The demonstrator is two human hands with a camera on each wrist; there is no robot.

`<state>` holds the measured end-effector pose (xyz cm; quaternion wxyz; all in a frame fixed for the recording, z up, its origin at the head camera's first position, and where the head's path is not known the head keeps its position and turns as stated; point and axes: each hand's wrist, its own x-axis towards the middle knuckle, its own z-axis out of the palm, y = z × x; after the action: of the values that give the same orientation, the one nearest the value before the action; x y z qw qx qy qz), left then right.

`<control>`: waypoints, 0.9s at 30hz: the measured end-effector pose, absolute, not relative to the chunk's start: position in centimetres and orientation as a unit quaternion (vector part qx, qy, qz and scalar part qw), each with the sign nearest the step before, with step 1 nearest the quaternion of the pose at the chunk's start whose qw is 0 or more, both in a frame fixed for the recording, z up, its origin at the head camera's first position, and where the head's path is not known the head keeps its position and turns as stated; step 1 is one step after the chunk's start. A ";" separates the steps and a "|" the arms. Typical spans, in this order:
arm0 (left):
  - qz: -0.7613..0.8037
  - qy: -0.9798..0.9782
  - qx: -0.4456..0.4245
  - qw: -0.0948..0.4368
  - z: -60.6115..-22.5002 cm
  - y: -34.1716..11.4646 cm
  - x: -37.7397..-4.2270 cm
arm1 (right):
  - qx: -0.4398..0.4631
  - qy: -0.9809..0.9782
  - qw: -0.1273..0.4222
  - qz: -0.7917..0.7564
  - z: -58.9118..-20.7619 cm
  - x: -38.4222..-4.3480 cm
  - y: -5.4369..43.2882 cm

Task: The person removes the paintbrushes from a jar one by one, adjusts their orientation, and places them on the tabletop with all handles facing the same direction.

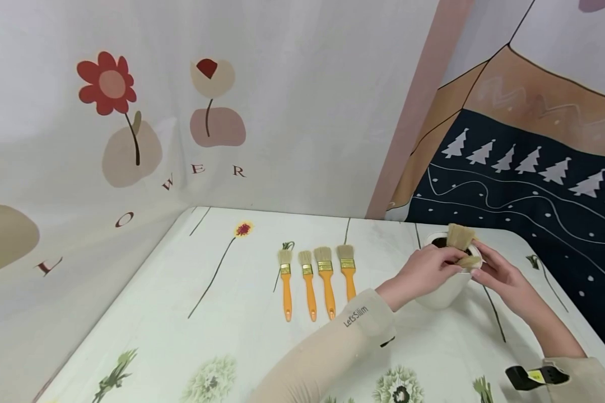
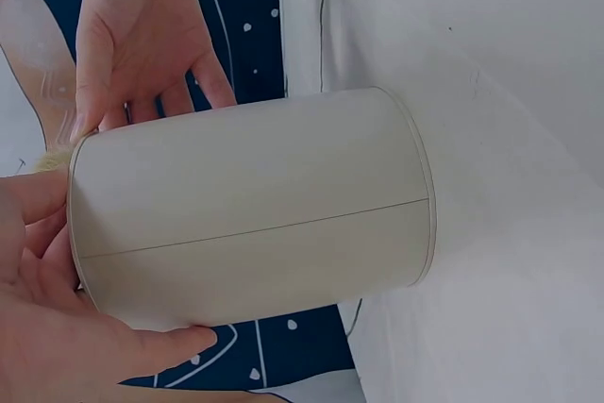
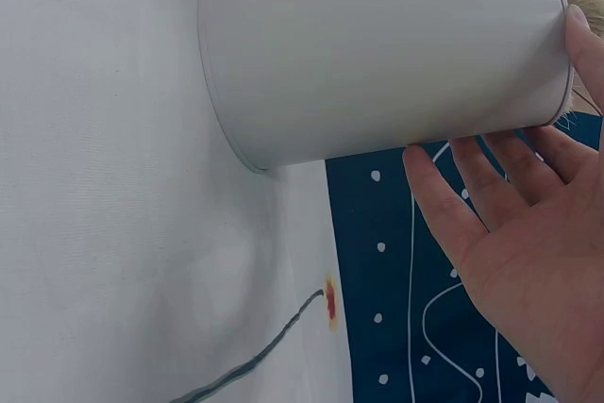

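A white cylindrical container (image 1: 440, 295) stands upright at the right of the table, with paintbrushes in it, bristles up. One wide clump of bristles (image 1: 460, 236) rises above the rim. Another brush head (image 1: 469, 261) leans toward the front of the rim. My left hand (image 1: 426, 273) pinches at this leaning paintbrush, its handle hidden; one finger rests along the outer wall in the left wrist view. From the other side, my right hand (image 3: 533, 224) steadies the container, thumb at the rim and fingers against the wall.
To the left lie several orange-handled paintbrushes (image 1: 327, 285) in a row, bristles away from me. The tablecloth (image 1: 146, 291) has printed flowers. A white curtain (image 1: 302, 101) with flower prints hangs behind, and a dark blue cloth (image 1: 514, 207) with white trees borders the right.
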<state>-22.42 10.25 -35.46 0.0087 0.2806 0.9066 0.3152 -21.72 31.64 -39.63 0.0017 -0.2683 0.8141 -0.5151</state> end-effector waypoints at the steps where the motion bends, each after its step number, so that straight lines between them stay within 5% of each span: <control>1: 0.330 0.902 0.278 0.011 -35.5 10.2 -22.4 | -0.269 0.814 0.001 -0.515 -39.6 -21.8 31.6; 14: 0.403 0.884 0.237 0.011 -35.4 10.1 -22.4 | -0.268 0.817 0.007 -0.511 -39.5 -22.0 31.7; 27: 0.477 0.839 0.249 -0.074 -35.5 9.5 -21.6 | -0.253 0.829 0.003 -0.498 -39.6 -21.8 31.7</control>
<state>-21.60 9.53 -35.45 -0.0739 0.2493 0.8394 0.4772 -21.75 31.72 -39.59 0.0034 -0.2529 0.8292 -0.4985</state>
